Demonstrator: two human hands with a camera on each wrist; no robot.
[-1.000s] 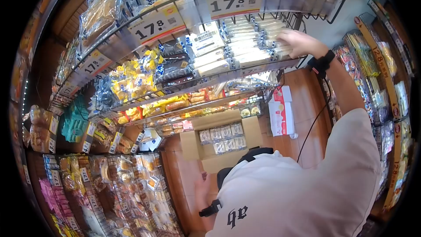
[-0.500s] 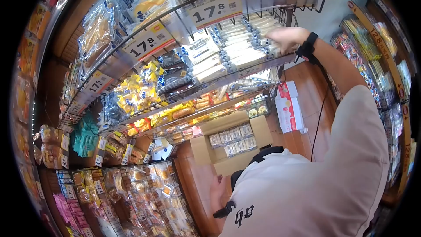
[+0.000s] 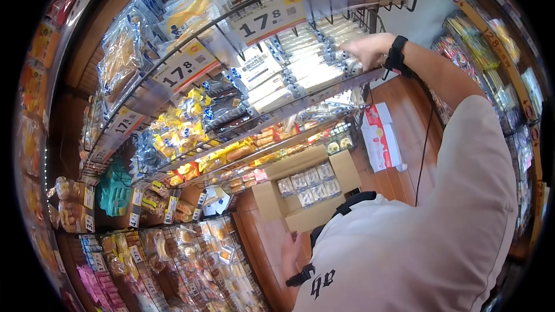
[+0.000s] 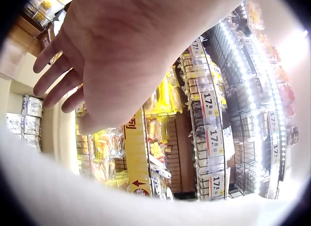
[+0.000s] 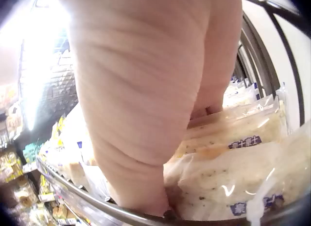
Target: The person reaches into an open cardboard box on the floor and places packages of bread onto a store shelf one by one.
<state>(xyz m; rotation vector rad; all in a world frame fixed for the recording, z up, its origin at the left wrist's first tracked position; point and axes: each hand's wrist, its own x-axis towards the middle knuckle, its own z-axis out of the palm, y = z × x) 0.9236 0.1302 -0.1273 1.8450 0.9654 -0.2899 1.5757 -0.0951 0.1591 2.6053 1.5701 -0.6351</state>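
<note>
My right hand reaches over the front of a wire shelf basket, among a tight row of clear bags of pale bread. In the right wrist view, the thumb of my right hand comes down at the front of the bagged bread. Its other fingers reach down behind the nearest bags, mostly hidden. Low by my body, my left hand hangs with nothing in it. Its fingers are loosely extended in the left wrist view.
An open carton with several small wrapped packs stands on the floor below the shelf. To its right lies a white and red box. Price tags line the wire rail. A rack of packaged bakery goods stands lower left.
The head view has shifted, so the shelf appears further left and the carton slightly to the right. My right hand stays at the same bread bags. The left hand remains low and empty.
</note>
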